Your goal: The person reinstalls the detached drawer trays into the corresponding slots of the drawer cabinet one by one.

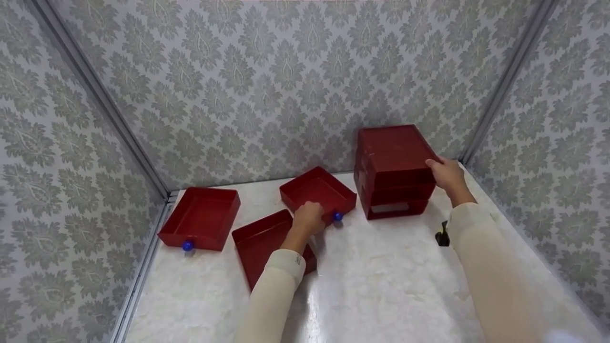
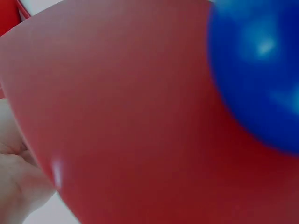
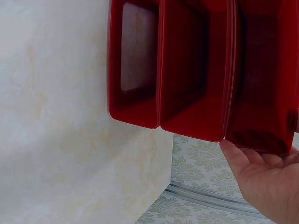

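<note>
In the head view my left hand (image 1: 309,218) grips the near left corner of a red drawer (image 1: 317,188) with a blue ball knob (image 1: 338,216). The left wrist view has this drawer's front (image 2: 121,112) and its knob (image 2: 261,60) close up, the hand (image 2: 21,172) at the left edge. My right hand (image 1: 448,177) holds the right side of a red drawer cabinet (image 1: 395,150) near its top front corner. In the right wrist view, the thumb and fingers of that hand (image 3: 268,179) touch the side wall of the cabinet (image 3: 229,70), whose three slots hold no drawers.
Another red drawer (image 1: 264,243) lies partly beneath my left forearm. At the far left stands a third red drawer (image 1: 205,214) with a blue knob (image 1: 188,245). A small black and yellow item (image 1: 443,236) lies beside my right sleeve. Patterned walls (image 1: 286,85) enclose the white table (image 1: 381,276).
</note>
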Demonstrator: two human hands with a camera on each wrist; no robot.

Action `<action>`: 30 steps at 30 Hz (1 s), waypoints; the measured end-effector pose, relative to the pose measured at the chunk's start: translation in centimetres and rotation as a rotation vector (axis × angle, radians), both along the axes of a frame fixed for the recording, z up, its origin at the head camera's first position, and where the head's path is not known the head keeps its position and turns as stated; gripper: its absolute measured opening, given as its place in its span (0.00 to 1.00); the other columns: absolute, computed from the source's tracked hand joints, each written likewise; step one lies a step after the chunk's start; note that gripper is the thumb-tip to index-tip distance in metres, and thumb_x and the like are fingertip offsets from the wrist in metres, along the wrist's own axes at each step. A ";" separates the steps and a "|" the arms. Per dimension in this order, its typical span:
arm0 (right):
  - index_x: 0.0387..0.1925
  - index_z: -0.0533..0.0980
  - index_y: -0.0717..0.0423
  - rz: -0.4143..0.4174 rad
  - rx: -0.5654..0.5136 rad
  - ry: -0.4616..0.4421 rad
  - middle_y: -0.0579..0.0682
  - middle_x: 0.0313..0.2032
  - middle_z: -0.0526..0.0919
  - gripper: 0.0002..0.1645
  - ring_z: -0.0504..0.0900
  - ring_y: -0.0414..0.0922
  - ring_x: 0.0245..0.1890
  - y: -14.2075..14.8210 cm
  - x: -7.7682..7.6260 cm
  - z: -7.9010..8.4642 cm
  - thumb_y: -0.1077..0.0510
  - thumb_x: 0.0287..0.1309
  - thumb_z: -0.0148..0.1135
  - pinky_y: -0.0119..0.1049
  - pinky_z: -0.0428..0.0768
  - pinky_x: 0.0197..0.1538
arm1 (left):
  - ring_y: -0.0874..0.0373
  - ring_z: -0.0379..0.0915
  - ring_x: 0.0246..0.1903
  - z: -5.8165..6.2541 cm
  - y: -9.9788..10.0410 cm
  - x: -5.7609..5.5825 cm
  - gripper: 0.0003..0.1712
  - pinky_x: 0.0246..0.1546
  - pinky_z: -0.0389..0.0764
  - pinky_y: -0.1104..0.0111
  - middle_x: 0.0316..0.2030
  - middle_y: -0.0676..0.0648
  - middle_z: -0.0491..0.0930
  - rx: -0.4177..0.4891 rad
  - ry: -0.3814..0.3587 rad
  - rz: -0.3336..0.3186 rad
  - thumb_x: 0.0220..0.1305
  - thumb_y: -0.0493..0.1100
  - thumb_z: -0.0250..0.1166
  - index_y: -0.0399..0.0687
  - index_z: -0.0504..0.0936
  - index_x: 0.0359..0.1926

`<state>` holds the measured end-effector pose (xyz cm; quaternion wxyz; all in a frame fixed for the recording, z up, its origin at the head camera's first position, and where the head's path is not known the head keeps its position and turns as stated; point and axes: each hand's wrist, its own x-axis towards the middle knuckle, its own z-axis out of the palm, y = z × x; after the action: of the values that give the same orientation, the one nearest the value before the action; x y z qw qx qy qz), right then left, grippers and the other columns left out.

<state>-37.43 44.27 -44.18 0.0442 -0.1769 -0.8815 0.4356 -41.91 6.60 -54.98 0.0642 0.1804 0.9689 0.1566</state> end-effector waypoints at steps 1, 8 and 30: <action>0.79 0.55 0.56 -0.003 -0.002 0.003 0.67 0.74 0.63 0.41 0.65 0.63 0.73 0.0 0.0 0.0 0.37 0.76 0.41 0.59 0.67 0.71 | 0.56 0.75 0.27 0.1 -0.1 0.1 0.02 0.34 0.80 0.65 0.24 0.50 0.83 0.007 0.010 -0.011 0.64 0.39 0.71 0.50 0.89 0.37; 0.80 0.53 0.56 0.000 -0.013 -0.010 0.67 0.75 0.61 0.42 0.64 0.63 0.73 0.1 -0.1 0.0 0.37 0.76 0.40 0.58 0.70 0.70 | 0.57 0.70 0.24 1.1 -0.6 1.2 0.05 0.30 0.75 0.67 0.19 0.51 0.79 0.042 0.048 -0.079 0.61 0.36 0.70 0.50 0.87 0.29; 0.80 0.52 0.56 0.011 -0.059 -0.022 0.67 0.74 0.63 0.42 0.68 0.61 0.71 -0.1 -0.1 0.0 0.37 0.76 0.40 0.55 0.74 0.67 | 0.59 0.65 0.19 7.2 -1.4 9.5 0.15 0.24 0.72 0.70 0.12 0.54 0.68 0.017 0.098 -0.333 0.59 0.37 0.70 0.56 0.80 0.19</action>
<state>-37.56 44.17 -44.20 0.0267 -0.1779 -0.8696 0.4598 -32.41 5.17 -47.81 0.0404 0.3463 0.9263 0.1429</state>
